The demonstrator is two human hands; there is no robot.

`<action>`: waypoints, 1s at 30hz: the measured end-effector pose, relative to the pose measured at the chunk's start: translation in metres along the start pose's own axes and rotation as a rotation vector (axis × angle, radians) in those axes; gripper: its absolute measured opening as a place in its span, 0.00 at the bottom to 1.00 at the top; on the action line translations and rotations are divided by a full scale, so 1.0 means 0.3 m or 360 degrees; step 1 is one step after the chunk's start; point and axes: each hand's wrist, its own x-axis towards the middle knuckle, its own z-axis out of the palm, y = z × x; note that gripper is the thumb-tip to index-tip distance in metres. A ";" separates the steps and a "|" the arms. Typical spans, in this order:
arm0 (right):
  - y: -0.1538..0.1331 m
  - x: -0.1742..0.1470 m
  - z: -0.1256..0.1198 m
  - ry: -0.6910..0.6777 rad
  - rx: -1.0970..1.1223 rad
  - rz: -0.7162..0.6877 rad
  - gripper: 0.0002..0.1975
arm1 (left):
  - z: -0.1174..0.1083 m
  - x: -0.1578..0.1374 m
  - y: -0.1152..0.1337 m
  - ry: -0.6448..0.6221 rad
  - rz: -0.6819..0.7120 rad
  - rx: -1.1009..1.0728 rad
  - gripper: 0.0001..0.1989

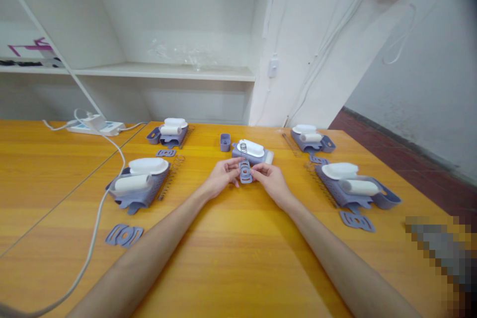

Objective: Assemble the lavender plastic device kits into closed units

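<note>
Between my hands is a small grey-purple slotted plastic plate point(245, 177), held upright above the table. My left hand point(220, 179) pinches its left edge, and the fingers of my right hand point(273, 184) are closed on its right edge. A wire coil point(243, 148) shows just above the plate; whether it is attached is unclear. Right behind my hands, a white oval lid-like piece point(254, 148) rests on a grey-purple holder point(238, 156). A small grey-purple cup point(224, 142) stands apart to its left.
Similar sets stand on both sides, with holders point(128, 198), white rolls point(358, 187), wire coils point(172, 175) and slotted plates point(124, 235). A white cable point(97, 223) crosses the table's left side from a power strip point(108, 128). Shelving point(167, 70) rises behind.
</note>
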 end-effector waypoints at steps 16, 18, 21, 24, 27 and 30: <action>0.018 0.005 0.000 0.0020 -0.0079 -0.0051 0.09 | -0.006 -0.006 0.007 -0.0104 0.0016 0.0089 0.32; 0.014 0.008 -0.003 0.0022 -0.0008 -0.0017 0.10 | -0.004 -0.006 0.007 -0.0095 -0.0001 0.0062 0.32; -0.006 0.005 -0.009 -0.0004 0.0126 0.0068 0.15 | -0.005 -0.006 0.004 -0.0111 -0.0006 0.0013 0.32; -0.027 -0.002 -0.015 -0.0057 0.0240 0.0141 0.20 | -0.009 -0.005 0.000 -0.0175 0.0008 -0.0047 0.32; -0.031 -0.004 -0.017 -0.0070 0.0268 0.0154 0.20 | -0.013 -0.004 -0.006 -0.0221 0.0004 -0.0080 0.31; -0.016 -0.003 -0.007 -0.0014 0.0267 0.0138 0.19 | -0.011 -0.001 -0.010 -0.0162 -0.0009 -0.0103 0.29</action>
